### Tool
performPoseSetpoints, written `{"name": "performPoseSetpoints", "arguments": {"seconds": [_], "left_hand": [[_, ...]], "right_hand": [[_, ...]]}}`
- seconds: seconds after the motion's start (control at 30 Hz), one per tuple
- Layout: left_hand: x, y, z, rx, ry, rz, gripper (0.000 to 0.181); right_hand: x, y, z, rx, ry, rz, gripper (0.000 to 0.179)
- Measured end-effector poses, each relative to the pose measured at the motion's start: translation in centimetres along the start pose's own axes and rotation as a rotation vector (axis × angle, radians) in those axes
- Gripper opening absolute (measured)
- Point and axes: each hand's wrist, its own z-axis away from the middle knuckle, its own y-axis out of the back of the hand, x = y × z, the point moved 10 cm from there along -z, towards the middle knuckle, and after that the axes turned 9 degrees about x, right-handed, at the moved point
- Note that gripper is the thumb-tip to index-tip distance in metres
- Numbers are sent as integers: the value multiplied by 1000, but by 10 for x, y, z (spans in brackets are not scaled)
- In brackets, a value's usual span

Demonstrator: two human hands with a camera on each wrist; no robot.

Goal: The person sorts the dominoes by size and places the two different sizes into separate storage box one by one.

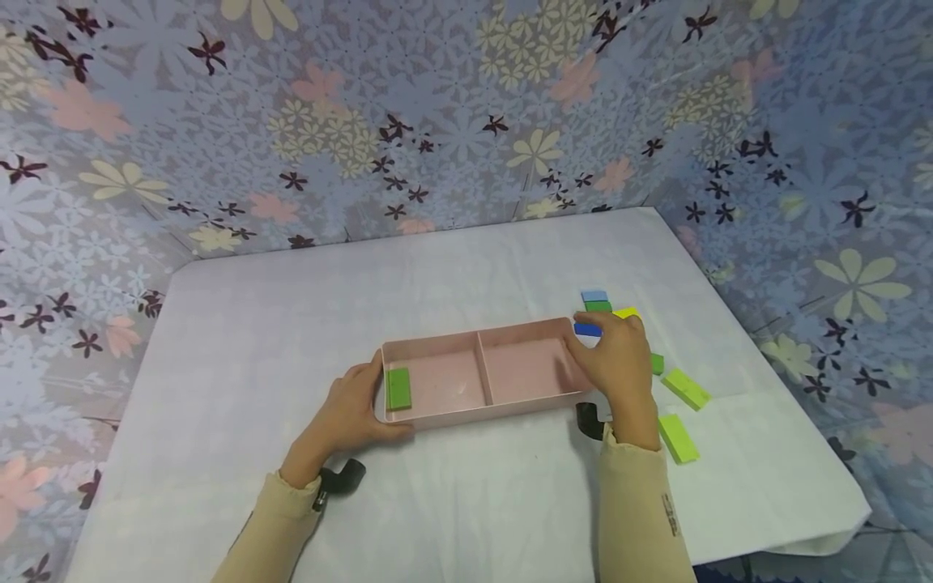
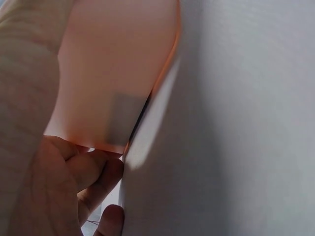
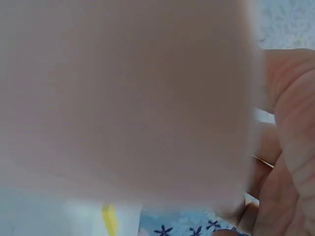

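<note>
"Where's the pink tray (image 1: 526, 368)?"
"Between left hand (image 1: 351, 411) and right hand (image 1: 621, 355), both gripping its ends"
"How far along?"
"Early, I'd judge — one green block (image 1: 399, 389) in its left half, loose blocks (image 1: 679, 439) outside, rightward"
"And around?"
"White-clothed table (image 1: 452, 510) — floral drapes (image 1: 437, 121) behind and on both sides"

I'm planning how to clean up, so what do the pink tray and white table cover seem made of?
Pink tray: probably thin, slightly glossy plastic, given the faint highlight on its floor. White table cover: likely matte fabric, from its soft creases and drooping corner.
</note>
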Motion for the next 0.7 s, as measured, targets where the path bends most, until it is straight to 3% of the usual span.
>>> {"name": "performPoseSetpoints", "arguments": {"seconds": [0.27,0.7], "left_hand": [[-1,0,-1,-6,6,7,134],[0,1,0,-1,3,24,130]], "right_hand": [[23,3,2,-29,-107,8,41],[59,2,5,-91,-282,156,50]]}}
